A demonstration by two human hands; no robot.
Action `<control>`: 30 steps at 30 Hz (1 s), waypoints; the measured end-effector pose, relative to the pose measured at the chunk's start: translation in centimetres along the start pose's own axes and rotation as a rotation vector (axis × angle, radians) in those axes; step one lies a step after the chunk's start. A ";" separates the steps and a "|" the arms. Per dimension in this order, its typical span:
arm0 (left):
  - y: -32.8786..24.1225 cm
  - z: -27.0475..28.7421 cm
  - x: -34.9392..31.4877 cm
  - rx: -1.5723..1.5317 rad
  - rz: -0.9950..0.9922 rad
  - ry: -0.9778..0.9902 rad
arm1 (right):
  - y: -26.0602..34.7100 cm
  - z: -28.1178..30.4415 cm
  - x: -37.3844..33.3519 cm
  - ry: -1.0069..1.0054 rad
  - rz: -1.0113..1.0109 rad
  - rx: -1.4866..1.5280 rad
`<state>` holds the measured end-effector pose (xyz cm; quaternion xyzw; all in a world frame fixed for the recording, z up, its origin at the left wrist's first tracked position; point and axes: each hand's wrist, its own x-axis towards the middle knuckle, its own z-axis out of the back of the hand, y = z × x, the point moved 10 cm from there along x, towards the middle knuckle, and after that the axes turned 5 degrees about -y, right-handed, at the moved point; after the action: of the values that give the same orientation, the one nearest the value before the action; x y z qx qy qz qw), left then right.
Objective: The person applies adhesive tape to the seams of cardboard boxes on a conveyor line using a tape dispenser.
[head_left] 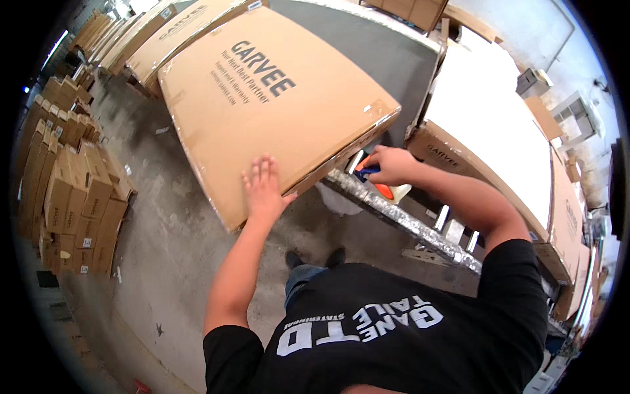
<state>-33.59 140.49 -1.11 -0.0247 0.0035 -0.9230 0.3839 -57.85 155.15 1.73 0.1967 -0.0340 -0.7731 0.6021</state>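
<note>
A large flat cardboard box (295,128) with dark print lies tilted across the grey worktable (354,39), its near left corner jutting past the table edge. Palm down and fingers spread, my left hand (264,187) rests on the box's top near its close edge. My right hand (388,165) is closed around a blue and orange tape dispenser (384,190), just off the box's right side and above the table's metal rail (413,226). The fingers hide part of the dispenser. Clear tape shines along the box's right edge.
More flat boxes (177,36) line up beyond at the upper left. Stacked cartons (82,197) stand on the concrete floor (170,262) to the left. At right, an open carton with a large white panel (492,118) sits beside the rail.
</note>
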 end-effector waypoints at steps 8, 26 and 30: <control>4.3 0.9 -3.5 -0.064 0.008 -0.129 | 20.9 11.6 3.3 -0.259 0.264 -0.002; 3.7 -0.6 -3.3 -0.026 -0.085 -0.053 | 17.8 4.4 -1.5 -0.277 0.051 0.058; 3.9 -0.9 -3.3 -0.060 -0.101 -0.119 | 23.9 12.8 3.2 -0.501 0.182 -0.054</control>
<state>-28.56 140.12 -2.21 -0.0911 0.0073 -0.9377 0.3353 -40.95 143.20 19.60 -0.0209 -0.1791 -0.7408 0.6470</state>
